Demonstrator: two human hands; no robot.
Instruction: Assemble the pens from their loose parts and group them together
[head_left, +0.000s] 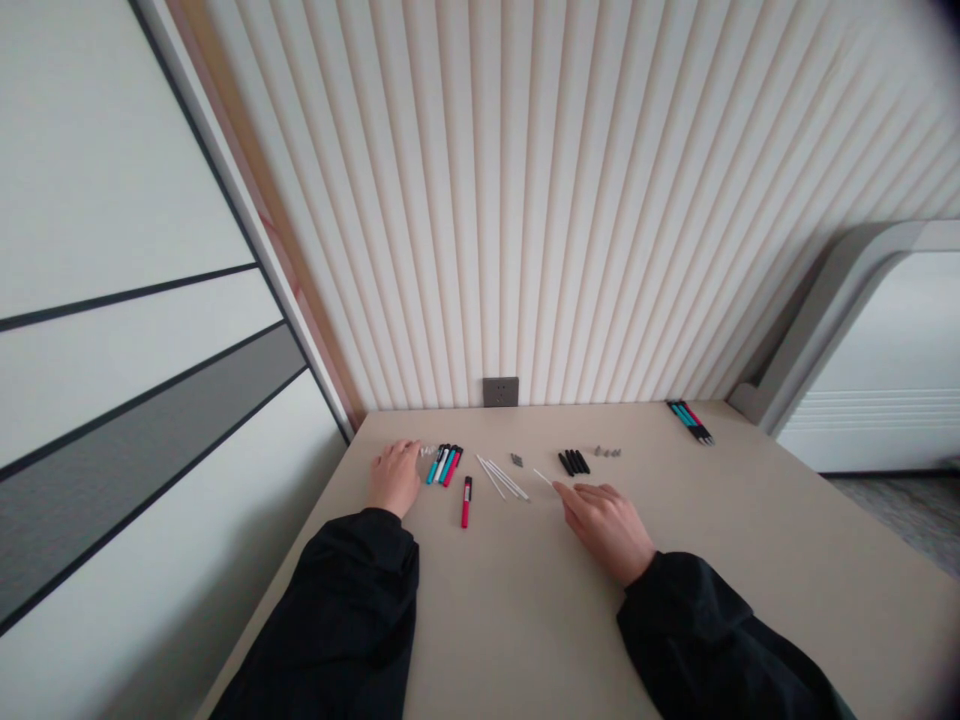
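Note:
My right hand [604,522] pinches a thin white pen refill [543,477] that points up and left over the table. Left of it, several more white refills [501,478] lie loosely fanned. My left hand [395,478] is low on the table with its fingers curled together, touching or close beside a group of small clear pieces [427,451]. Its fingertips are partly hidden, so what they grip is unclear. Several teal, white and pink pen barrels [445,465] with black ends lie beside it. Nearer to me is a single pink and black pen [466,503].
Small grey parts [517,460] and several black tubes [574,462] lie further along the table [517,620]. More small grey parts [607,452] are behind my right hand. Several assembled-looking pens [691,422] lie at the back right. A wall socket [500,391] is behind the table.

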